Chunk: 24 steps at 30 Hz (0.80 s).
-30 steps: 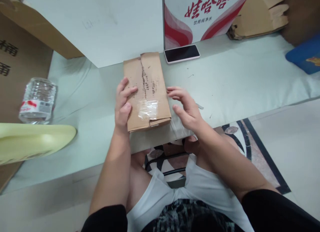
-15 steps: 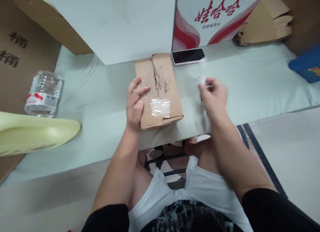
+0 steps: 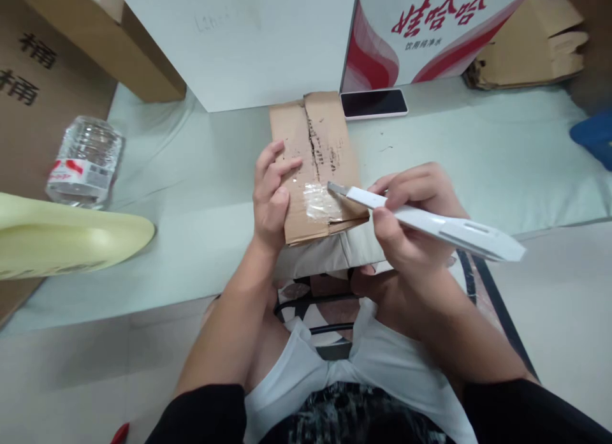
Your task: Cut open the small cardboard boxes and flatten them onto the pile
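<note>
A brown cardboard box (image 3: 329,131) lies on the cloth-covered surface, with a strip of clear tape (image 3: 318,208) across its near part and a dark, ragged seam along its top. My left hand (image 3: 272,198) grips the box's left edge, fingers bent over the top and the index finger stretched out. In my right hand (image 3: 415,208) is a white utility knife (image 3: 430,224), pinched between thumb and fingers. Its blade is out and points left, the tip over the tape; whether it touches cannot be made out.
A phone (image 3: 374,104) lies behind the box, in front of large white cartons (image 3: 268,42). To the left are a clear water bottle (image 3: 86,163) and a pale yellow object (image 3: 76,240). Folded cardboard (image 3: 526,42) and a blue item (image 3: 595,138) are at right.
My right hand has turned and come nearer the box, bringing the utility knife's blade over the tape. My left hand keeps its place on the box. The whole view has shifted slightly.
</note>
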Motion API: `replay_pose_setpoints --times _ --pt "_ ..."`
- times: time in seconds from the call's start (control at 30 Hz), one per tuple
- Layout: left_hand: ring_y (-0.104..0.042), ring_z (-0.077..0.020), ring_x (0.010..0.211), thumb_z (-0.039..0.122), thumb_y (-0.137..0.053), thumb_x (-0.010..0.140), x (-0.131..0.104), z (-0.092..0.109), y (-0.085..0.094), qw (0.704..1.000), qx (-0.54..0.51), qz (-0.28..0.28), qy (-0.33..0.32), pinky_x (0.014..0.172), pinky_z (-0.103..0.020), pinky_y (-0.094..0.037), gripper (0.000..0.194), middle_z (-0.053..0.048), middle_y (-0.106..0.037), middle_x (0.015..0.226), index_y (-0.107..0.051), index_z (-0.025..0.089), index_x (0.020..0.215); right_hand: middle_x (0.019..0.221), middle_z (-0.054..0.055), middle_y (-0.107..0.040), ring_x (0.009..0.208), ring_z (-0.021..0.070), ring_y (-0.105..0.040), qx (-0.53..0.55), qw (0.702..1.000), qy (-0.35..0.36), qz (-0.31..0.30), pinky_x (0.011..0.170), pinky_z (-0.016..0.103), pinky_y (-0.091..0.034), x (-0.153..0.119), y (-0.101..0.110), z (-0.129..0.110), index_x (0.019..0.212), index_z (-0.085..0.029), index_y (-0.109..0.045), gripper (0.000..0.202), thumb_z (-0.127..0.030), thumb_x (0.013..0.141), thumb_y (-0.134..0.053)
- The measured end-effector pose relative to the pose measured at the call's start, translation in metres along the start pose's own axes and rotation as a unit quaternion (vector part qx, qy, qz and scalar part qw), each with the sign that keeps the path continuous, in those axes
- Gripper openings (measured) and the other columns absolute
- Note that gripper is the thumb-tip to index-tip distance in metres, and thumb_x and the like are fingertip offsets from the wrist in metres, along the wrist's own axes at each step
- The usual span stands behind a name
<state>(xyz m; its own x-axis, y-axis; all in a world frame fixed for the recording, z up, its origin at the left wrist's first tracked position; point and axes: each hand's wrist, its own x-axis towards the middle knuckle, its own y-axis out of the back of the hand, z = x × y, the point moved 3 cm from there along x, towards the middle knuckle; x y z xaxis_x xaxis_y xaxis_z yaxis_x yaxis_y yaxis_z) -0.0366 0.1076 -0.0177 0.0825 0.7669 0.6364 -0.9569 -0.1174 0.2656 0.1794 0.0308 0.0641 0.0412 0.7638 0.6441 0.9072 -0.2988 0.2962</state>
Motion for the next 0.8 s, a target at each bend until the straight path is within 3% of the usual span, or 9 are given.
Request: replay_pose_setpoints --times 0.1,0.27,0.43,0.6,0.7,0.8 --pt "-0.050 -0.0331 0.149 0.070 -0.042 0.100 0.000 -0.001 0.000 1.000 -0.007 0.000 -0.023 0.130 -0.053 -0.039 0.052 -0.002 -0.054 0.154 -0.069 0.036 0.128 0.081 -0.001 -0.069 0.078 0.0156 -0.071 0.009 0.997 0.069 0.035 0.070 0.034 -0.058 0.000 -0.003 0.004 0.082 -0.022 -0.062 0.015 -0.027 0.091 -0.072" --pt "-0.051 -0.0337 0.148 0.068 -0.043 0.101 0.000 -0.003 0.000 0.999 -0.013 -0.004 -0.032 0.129 -0.054 -0.040 0.050 -0.001 -0.054 0.155 -0.069 0.037 0.130 0.078 0.000 -0.072 0.070 0.0170 -0.073 0.024 0.996 0.021 0.086 0.061 0.033 -0.055 -0.001 -0.003 0.008 0.082 -0.023 -0.068 0.015 -0.029 0.088 -0.080" --pt "-0.050 -0.0344 0.149 0.070 -0.044 0.100 0.000 -0.003 0.000 1.000 -0.014 -0.003 -0.027 0.129 -0.057 -0.040 0.051 -0.001 -0.054 0.155 -0.069 0.038 0.129 0.065 -0.004 -0.060 0.056 0.0125 -0.065 0.096 0.987 -0.003 0.131 0.047 0.028 -0.047 0.001 0.000 0.004 0.069 -0.022 -0.059 0.031 -0.034 0.089 -0.081" --pt "-0.049 -0.0349 0.149 0.072 -0.045 0.099 0.000 -0.004 0.000 1.000 -0.014 0.001 -0.025 0.131 -0.057 -0.036 0.052 -0.003 -0.055 0.153 -0.070 0.036 0.128 0.064 -0.007 -0.052 0.045 0.0084 -0.054 0.065 0.976 -0.014 0.208 0.042 0.025 -0.044 0.001 -0.002 0.003 0.084 -0.025 -0.060 0.030 -0.051 0.098 -0.066" --pt "-0.050 -0.0342 0.148 0.070 -0.045 0.100 0.001 -0.004 0.000 0.999 -0.016 0.004 -0.034 0.131 -0.057 -0.036 0.050 -0.003 -0.056 0.153 -0.070 0.037 0.129 0.067 -0.004 -0.056 0.052 0.0102 -0.062 0.085 0.982 -0.061 0.158 0.049 0.027 -0.051 0.002 -0.007 0.004 0.086 -0.024 -0.064 0.033 -0.054 0.101 -0.060" --pt "-0.049 -0.0339 0.149 0.069 -0.044 0.101 0.001 -0.003 0.000 0.999 -0.006 0.004 -0.039 0.131 -0.058 -0.035 0.050 -0.003 -0.056 0.152 -0.070 0.036 0.129 0.069 -0.003 -0.062 0.062 0.0127 -0.068 0.095 0.985 -0.096 0.104 0.060 0.030 -0.058 0.002 -0.011 0.000 0.082 -0.023 -0.065 0.031 -0.050 0.097 -0.068"
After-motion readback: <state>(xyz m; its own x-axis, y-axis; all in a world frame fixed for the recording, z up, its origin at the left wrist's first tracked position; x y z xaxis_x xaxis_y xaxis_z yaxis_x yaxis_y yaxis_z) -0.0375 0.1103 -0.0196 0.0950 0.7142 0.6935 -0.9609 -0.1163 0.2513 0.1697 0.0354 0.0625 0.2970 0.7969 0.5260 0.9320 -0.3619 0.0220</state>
